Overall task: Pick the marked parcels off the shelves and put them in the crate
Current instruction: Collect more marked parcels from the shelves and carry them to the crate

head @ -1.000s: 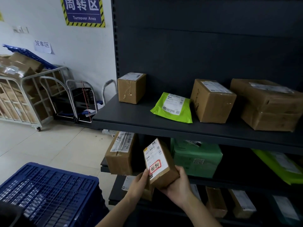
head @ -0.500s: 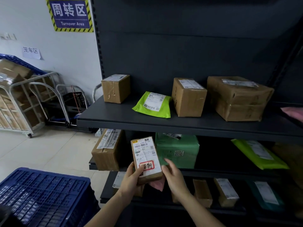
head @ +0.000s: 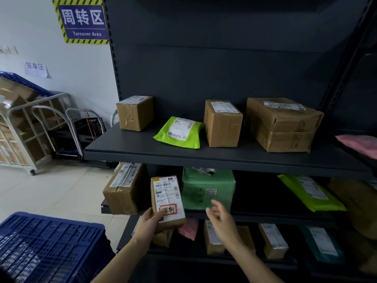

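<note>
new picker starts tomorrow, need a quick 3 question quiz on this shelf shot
1. True or false: the right hand grips the red-stamped parcel.
2. The blue crate sits: A) low at the person's left B) inside the wire cage C) at the person's right.
3. How many brown boxes stand on the upper shelf? ___
Key: 1 false, the left hand holds it; 2 A; 3 three.

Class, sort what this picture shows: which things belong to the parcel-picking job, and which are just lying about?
In the job: red-marked parcel, held by the left hand; right hand, open beside it; blue crate.

Lying about (no red mark seen): green pouch and big taped box on the upper shelf; roll cage; wall sign.
</note>
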{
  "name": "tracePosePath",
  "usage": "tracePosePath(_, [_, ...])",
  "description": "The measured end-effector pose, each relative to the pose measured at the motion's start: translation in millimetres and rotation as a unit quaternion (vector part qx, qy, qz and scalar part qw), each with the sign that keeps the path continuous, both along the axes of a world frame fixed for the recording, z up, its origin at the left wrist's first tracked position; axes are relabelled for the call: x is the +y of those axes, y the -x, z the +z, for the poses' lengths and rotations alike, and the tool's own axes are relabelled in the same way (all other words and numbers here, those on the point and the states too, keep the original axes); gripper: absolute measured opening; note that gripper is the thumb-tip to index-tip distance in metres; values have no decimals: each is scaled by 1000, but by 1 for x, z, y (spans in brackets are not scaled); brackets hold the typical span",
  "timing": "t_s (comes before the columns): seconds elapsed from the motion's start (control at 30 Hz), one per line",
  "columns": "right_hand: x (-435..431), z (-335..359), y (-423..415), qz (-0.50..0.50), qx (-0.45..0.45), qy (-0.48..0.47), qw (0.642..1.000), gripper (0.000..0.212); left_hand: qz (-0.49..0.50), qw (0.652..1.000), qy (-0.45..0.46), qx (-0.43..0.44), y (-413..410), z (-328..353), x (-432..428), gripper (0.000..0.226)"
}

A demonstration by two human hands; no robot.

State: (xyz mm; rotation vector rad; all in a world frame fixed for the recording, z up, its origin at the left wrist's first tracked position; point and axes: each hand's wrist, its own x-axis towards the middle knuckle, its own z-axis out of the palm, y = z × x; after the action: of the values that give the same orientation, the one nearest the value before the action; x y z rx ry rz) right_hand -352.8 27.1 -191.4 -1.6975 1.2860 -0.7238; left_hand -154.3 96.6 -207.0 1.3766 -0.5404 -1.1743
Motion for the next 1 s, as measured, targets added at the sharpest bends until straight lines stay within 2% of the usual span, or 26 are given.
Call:
tracePosePath(0.1, [-27,5,14,-61,13,29,998,44,19,1000,-3,-2,-14,-2,-14,25])
tracePosePath(0.27, [-85,8,23,-167,67,36,983,52,28,999,-15,0,-36,-1,-47,37])
tracePosePath(0.37, [-115,15,17,-171,77,5,982,56,8,999,-35,-14,-48,-3,-67,53])
tracePosePath(0.47, [-129,14,7,-142,96,-12,985,57,-7,999,-40,-10,-49,0,-77,48])
tracePosePath(0.7, [-106,-3,3,-162,48,21,985,51,-32,998,-45,36,-43,1,-64,27])
tracePosePath(1.0, [-41,-20,36,-157,17,52,986,55,-23,998,-34,44,-14,-4,-4,22])
